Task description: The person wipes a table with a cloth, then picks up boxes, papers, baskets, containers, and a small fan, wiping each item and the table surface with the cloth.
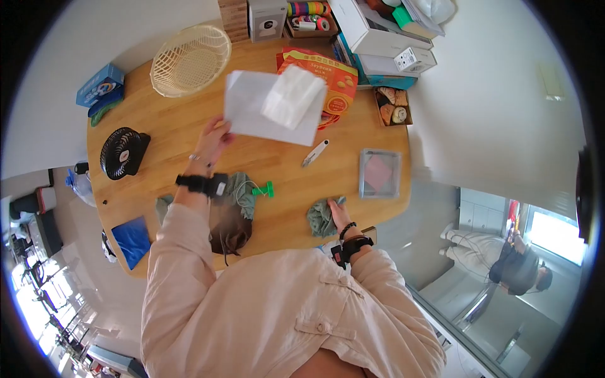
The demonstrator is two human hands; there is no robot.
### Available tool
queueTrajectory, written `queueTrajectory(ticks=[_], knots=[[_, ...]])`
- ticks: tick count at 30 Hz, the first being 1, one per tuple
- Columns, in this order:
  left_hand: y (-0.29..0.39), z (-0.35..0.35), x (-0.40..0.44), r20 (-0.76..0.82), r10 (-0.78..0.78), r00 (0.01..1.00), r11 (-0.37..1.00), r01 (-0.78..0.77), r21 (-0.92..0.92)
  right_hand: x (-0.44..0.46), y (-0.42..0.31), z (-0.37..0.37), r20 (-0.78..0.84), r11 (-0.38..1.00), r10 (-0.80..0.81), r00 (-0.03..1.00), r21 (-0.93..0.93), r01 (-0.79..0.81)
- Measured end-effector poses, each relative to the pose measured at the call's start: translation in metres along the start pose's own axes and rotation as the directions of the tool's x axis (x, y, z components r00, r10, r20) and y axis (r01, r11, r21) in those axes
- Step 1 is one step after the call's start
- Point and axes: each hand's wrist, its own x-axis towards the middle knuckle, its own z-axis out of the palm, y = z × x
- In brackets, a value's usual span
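Your left hand (217, 133) has its fingers clamped on the eight-o'clock edge of the white sheet (244, 113), at one o'clock from the middle of the table (277, 162). It looks light, fairly stiff, best held by that edge; the white packet (293, 97) over it may slide. At four o'clock, your right hand (341, 216) has fingers gathered on the grey-green cloth (320, 220), likely limp, best taken by a bunched fold.

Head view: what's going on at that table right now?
The person's left hand holds a white sheet with a smaller white piece on it, overlapping the red-orange bag in view. The right hand grips a crumpled grey-green cloth near the wooden table's front edge. A slim white tool lies untouched.
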Motion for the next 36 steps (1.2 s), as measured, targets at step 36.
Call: queueTrajectory(ticks=[36], knots=[[0.165,-0.068,0.095,-0.147,0.782,0.606,0.017,0.214,0.977,-0.001,0.008,-0.009,-0.161,0.988,0.070,0.984,-0.123,-0.091]])
